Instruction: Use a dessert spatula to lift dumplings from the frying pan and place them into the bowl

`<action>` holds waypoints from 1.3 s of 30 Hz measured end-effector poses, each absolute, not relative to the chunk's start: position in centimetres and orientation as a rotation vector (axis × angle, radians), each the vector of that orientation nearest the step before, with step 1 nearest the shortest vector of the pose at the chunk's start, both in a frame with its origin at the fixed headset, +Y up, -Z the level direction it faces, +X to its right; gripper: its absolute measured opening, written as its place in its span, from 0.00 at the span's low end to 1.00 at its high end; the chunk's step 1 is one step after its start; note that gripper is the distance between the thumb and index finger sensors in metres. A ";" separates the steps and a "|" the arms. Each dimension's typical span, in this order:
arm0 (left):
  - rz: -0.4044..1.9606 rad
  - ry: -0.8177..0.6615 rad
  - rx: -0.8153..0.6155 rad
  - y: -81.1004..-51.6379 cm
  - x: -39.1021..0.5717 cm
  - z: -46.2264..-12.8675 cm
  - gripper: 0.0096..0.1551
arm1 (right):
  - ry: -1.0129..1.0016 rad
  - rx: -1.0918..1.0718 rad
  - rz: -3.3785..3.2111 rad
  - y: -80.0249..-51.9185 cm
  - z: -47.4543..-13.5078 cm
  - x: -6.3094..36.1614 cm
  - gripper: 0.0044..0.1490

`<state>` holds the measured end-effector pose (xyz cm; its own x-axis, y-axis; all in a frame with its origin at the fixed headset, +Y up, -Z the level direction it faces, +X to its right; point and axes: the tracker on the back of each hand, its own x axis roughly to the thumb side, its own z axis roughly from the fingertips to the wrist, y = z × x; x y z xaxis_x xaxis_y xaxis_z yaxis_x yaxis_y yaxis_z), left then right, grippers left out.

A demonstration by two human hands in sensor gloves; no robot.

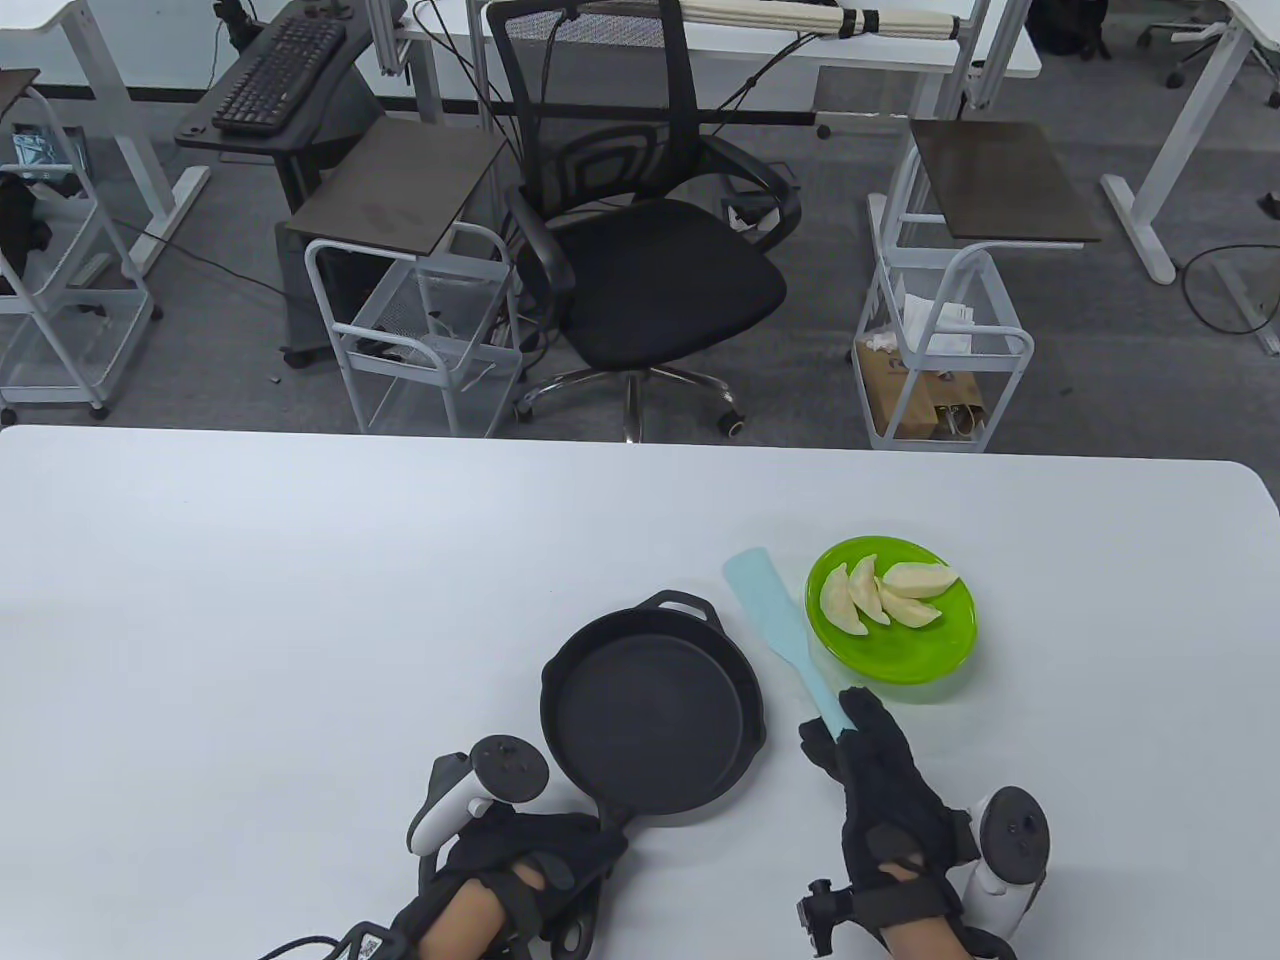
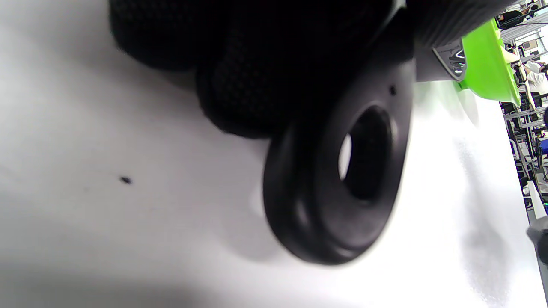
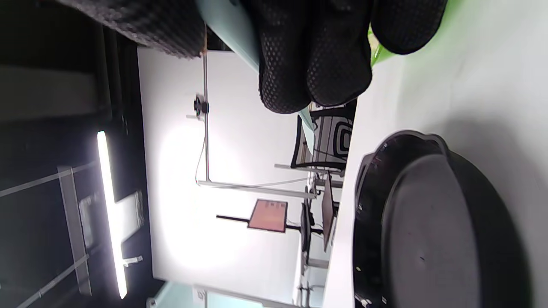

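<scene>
From the table view, the frying pan (image 1: 652,722) sits bare of dumplings, so the lifting looks finished: the dumplings (image 1: 880,598) all lie in the green bowl (image 1: 940,650), just right of the pan and slightly farther from the person. The left hand (image 1: 530,860) curls round the pan's handle at its near edge, while the right hand (image 1: 880,790) grips the handle of the pale blue dessert spatula (image 1: 775,625), whose blade lies between pan and bowl. What remains, I judge, is only to lay the spatula down and let go of the pan. In the left wrist view, gloved fingers (image 2: 257,68) wrap the handle above its hanging loop; a small grey mark behind it is unreadable. In the right wrist view, fingers (image 3: 314,55) pinch the spatula above the pan's rim (image 3: 368,179). No brand or writing can be read anywhere.
</scene>
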<state>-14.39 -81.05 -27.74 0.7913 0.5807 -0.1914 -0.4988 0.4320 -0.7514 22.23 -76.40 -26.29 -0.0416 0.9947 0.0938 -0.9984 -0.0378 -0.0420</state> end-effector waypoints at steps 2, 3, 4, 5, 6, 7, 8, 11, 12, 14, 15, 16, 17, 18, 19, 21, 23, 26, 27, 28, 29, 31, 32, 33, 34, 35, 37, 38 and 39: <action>0.674 -0.101 -0.900 -81.0 -14.4 -27.7 0.35 | -0.081 0.062 1.660 -76.5 -26.4 21.7 0.38; 0.674 -0.101 -0.900 -81.0 -14.4 -27.7 0.35 | -0.066 0.072 1.685 -76.7 -26.4 21.4 0.38; 0.674 -0.101 -0.900 -81.0 -14.4 -27.7 0.35 | -0.052 0.076 1.701 -76.8 -26.5 21.2 0.38; 0.674 -0.101 -0.900 -81.0 -14.4 -27.7 0.35 | -0.042 0.078 1.711 -76.9 -26.5 21.0 0.38; 0.674 -0.101 -0.900 -81.0 -14.4 -27.7 0.35 | -0.033 0.081 1.716 -77.1 -26.5 20.9 0.38; 0.674 -0.101 -0.900 -81.0 -14.4 -27.7 0.35 | -0.015 0.080 1.720 -77.3 -26.6 20.7 0.38; 0.674 -0.101 -0.900 -81.0 -14.4 -27.7 0.35 | 0.001 0.077 1.715 -77.5 -26.7 20.7 0.38; 0.674 -0.101 -0.900 -81.0 -14.4 -27.7 0.35 | 0.052 0.055 1.727 -78.2 -26.9 20.5 0.38; 0.676 -0.099 -0.895 -81.1 -14.4 -27.7 0.35 | 0.060 0.062 1.741 -78.4 -27.0 20.5 0.37; 0.675 -0.098 -0.895 -81.0 -14.4 -27.7 0.35 | 0.088 0.064 1.781 -78.5 -27.2 20.5 0.38; 0.674 -0.098 -0.895 -81.0 -14.4 -27.7 0.35 | 0.093 0.078 1.811 -78.6 -27.3 20.5 0.37; 0.673 -0.098 -0.894 -81.0 -14.4 -27.7 0.35 | 0.097 0.081 1.823 -78.6 -27.4 20.4 0.37; 0.673 -0.098 -0.894 -81.0 -14.4 -27.7 0.35 | 0.118 0.079 1.870 -78.6 -27.5 20.3 0.36; 0.673 -0.097 -0.894 -81.0 -14.4 -27.7 0.35 | 0.123 0.080 1.885 -78.6 -27.5 20.2 0.36; 0.672 -0.097 -0.893 -81.0 -14.4 -27.7 0.35 | 0.139 0.083 1.933 -78.6 -27.5 20.0 0.36; 0.671 -0.097 -0.892 -81.0 -14.4 -27.7 0.35 | 0.170 0.102 2.010 -78.5 -27.6 19.7 0.35; 0.670 -0.097 -0.891 -81.0 -14.4 -27.7 0.35 | 0.207 0.111 2.092 -78.5 -27.7 19.2 0.35; 0.665 -0.099 -0.889 -80.9 -14.3 -27.7 0.35 | 0.229 0.123 2.181 -78.4 -27.7 18.8 0.36; 0.663 -0.101 -0.889 -80.9 -14.3 -27.7 0.35 | 0.249 0.112 2.225 -78.3 -27.7 18.7 0.37; 0.662 -0.103 -0.889 -80.9 -14.3 -27.7 0.35 | 0.264 0.113 2.252 -78.3 -27.6 18.7 0.39; 0.656 -0.108 -0.886 -80.7 -14.3 -27.7 0.36 | 0.265 0.111 2.272 -78.1 -27.6 18.7 0.41; 0.637 -0.113 -0.874 -80.1 -14.5 -27.6 0.36 | 0.259 0.081 2.284 -77.6 -27.4 19.0 0.46; 0.613 -0.114 -0.851 -79.4 -14.8 -27.6 0.36 | 0.227 0.086 2.271 -77.2 -27.3 19.4 0.47; 0.596 -0.108 -0.824 -78.9 -15.0 -27.6 0.37 | 0.187 0.085 2.272 -76.8 -27.2 19.7 0.48; 0.566 -0.078 -0.773 -78.0 -15.5 -27.5 0.37 | 0.137 0.086 2.299 -76.3 -27.0 20.2 0.48; 0.552 -0.063 -0.740 -77.5 -15.8 -27.5 0.38 | 0.122 0.089 2.312 -76.1 -26.9 20.4 0.48; 0.540 -0.026 -0.623 -76.1 -16.7 -27.4 0.39 | 0.058 0.095 2.375 -75.2 -26.7 21.2 0.47; 0.546 -0.017 -0.590 -75.8 -17.0 -27.4 0.40 | 0.039 0.098 2.390 -75.0 -26.7 21.4 0.47; 0.558 -0.008 -0.538 -75.3 -17.4 -27.4 0.40 | 0.018 0.107 2.407 -74.7 -26.6 21.6 0.47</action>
